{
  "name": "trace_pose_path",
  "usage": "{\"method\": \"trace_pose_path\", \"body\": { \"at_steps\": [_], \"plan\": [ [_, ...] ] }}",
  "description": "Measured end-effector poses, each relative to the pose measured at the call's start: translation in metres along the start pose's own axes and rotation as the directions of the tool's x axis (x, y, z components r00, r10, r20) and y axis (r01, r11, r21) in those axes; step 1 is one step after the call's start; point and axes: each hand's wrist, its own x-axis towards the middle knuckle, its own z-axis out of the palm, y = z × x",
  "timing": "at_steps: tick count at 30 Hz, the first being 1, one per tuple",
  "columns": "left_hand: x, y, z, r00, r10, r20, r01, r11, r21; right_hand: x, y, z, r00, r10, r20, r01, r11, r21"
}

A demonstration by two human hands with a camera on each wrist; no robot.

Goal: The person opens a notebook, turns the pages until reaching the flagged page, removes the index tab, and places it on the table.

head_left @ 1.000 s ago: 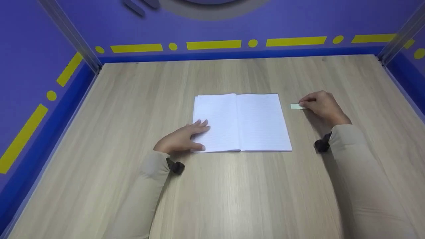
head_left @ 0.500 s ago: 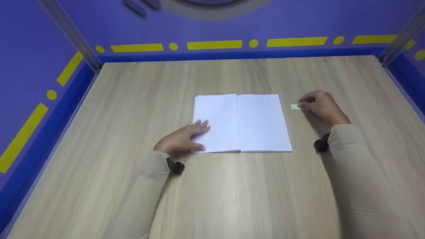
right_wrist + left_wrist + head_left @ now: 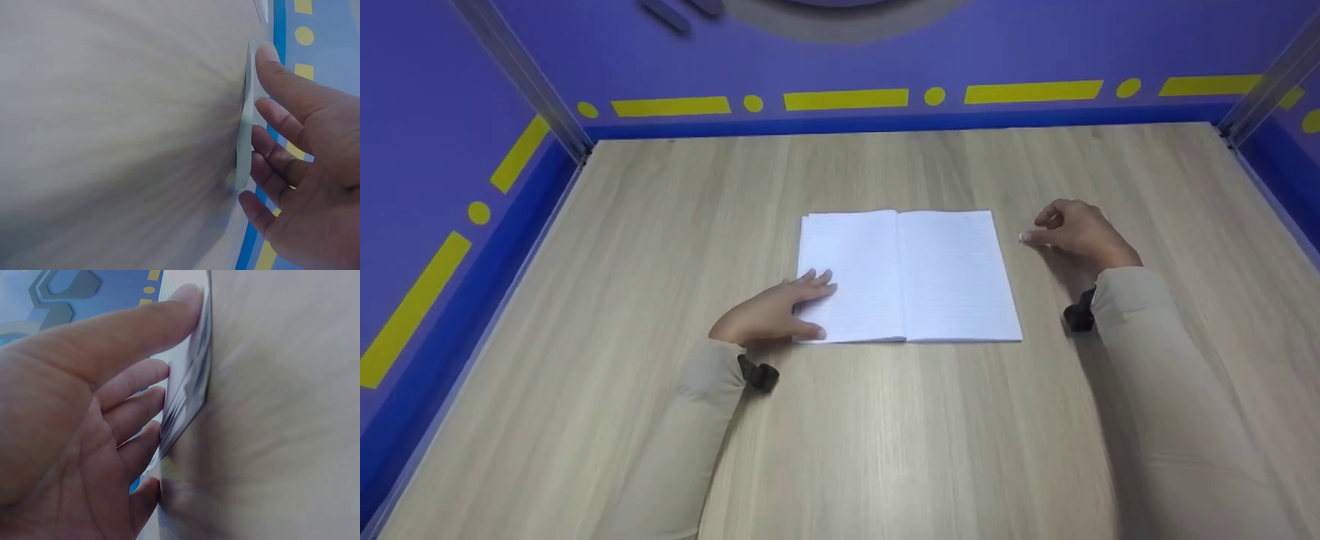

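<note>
My left hand (image 3: 769,311) rests spread on the left page of an open lined notebook (image 3: 956,277), its thumb near the lower left corner. The left wrist view has the thumb (image 3: 188,301) on the edge of the fanned pages (image 3: 188,377), other fingertips along them. To the right of the notebook, my right hand (image 3: 1080,234) is over a narrow pale green paper strip (image 3: 244,124). Its thumb stretches to the strip's left end, the only part showing in the head view. Right wrist view: loosely bent fingers line the strip, thumb and fingers apart.
A wood-grain table (image 3: 840,442) lies under everything. Blue panels (image 3: 840,67) with yellow marks border its back and sides. Each wrist wears a black camera, the left camera (image 3: 763,378) and the right camera (image 3: 1080,315).
My right hand has shifted slightly left and up; its thumb has slid to the strip's left end, covering most of it, and its index finger has come off the thumb. The left hand stays put.
</note>
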Motion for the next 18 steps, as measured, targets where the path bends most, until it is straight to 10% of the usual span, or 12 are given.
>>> {"method": "trace_pose_path", "body": {
  "at_steps": [18],
  "plan": [
    [-0.0011,-0.0005,-0.0006,1.000,-0.008,0.003,0.008,1.000,-0.005,0.0017,-0.0005,-0.0016,0.999,0.038,0.019,-0.039,0.999,0.024]
  ]
}}
